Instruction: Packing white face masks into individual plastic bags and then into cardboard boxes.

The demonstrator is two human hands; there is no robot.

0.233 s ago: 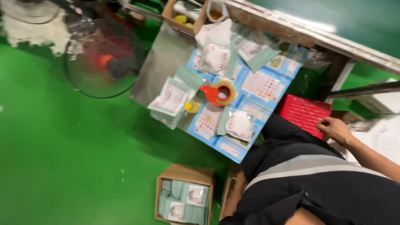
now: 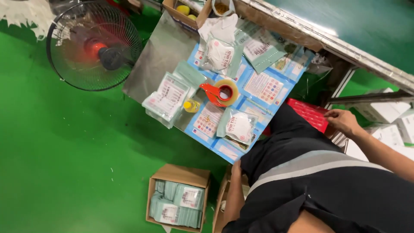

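My right hand [image 2: 343,121] rests loosely open on the red crate [image 2: 311,113], which lies just left of it; left hand [image 2: 236,168] probably empty, can't tell.

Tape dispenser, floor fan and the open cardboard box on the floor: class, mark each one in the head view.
Tape dispenser [image 2: 221,93], head view, on its orange body beside the roll.
Floor fan [image 2: 94,45], head view, on the wire guard near the hub.
Cardboard box [image 2: 179,173], head view, on its far flap.
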